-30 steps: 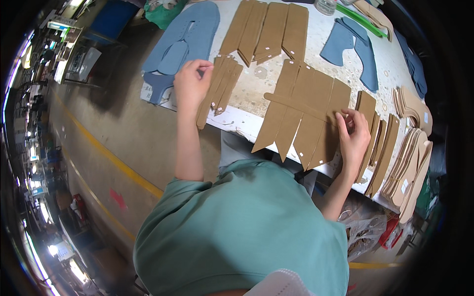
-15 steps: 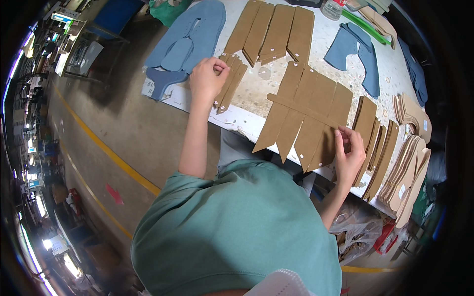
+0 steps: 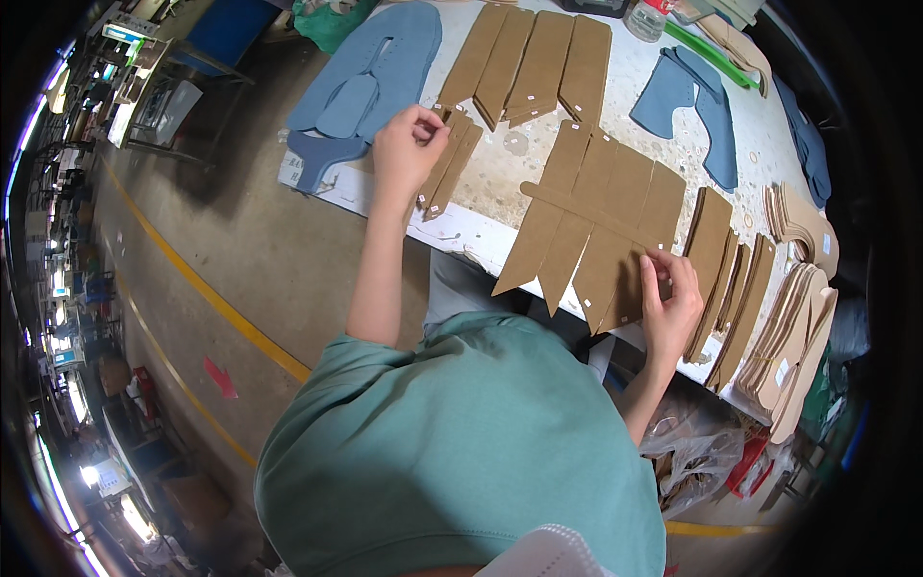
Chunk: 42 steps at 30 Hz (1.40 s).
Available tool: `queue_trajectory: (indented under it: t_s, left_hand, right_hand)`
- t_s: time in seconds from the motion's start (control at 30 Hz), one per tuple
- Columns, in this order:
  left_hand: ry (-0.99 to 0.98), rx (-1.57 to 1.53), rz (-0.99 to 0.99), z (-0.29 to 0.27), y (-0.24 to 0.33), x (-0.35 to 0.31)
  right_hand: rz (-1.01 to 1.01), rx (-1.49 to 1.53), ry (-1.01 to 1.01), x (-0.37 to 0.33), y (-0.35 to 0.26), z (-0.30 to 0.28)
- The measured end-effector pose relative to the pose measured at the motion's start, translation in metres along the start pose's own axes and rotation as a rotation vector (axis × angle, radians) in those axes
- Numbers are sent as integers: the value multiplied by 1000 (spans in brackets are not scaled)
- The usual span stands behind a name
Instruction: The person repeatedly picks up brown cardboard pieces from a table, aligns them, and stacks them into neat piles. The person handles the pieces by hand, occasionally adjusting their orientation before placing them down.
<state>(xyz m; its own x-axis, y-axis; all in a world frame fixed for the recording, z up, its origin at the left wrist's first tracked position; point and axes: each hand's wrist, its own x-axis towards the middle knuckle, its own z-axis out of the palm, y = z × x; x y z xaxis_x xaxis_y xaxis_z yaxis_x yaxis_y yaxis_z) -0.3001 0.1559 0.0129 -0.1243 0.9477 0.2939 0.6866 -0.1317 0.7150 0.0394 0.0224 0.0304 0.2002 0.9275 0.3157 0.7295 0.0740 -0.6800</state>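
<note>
While the right hand rests at the near right of a spread of broad, flat, leather-like brown panels with pointed ends, its thumb and fingertips come together near the end of a long, narrow, round-ended brown strip. Whether they pinch the strip, I cannot tell. The strip lies across the panels, perhaps to keep them flat and aligned. The left hand curls over a bunch of slim brown strips with small white labels, thumb and fingers drawn together at their far end; what they grip, if anything, is hidden. The bunch probably lies there to be within its easy reach, and the labels perhaps mark the pieces apart.

The panels' points reach the front edge of the white, speckled table, and I cannot tell how far they overhang. Between bunch and panels, a speckled stretch of tabletop looks wide enough for sideways movement. Room is tighter elsewhere: flat blue-grey rounded cut-outs lie just beyond the left hand, and upright-looking stacks of narrow brown pieces stand just beside the right.
</note>
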Motion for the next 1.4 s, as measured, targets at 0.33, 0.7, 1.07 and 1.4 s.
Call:
queue_trajectory:
  t_s: [0.33, 0.7, 1.07, 1.4]
  left_hand:
    - [-546, -697, 102, -80, 62, -59]
    - [-644, -557, 3, 0, 80, -67]
    - [-332, -73, 86, 44, 72, -61]
    - [84, -61, -129, -15, 34, -36]
  right_hand:
    - [131, 692, -318, -13, -51, 17]
    - [266, 738, -191, -4, -16, 6]
    - [131, 20, 46, 7, 9, 12]
    - [-29, -222, 155, 4, 19, -23]
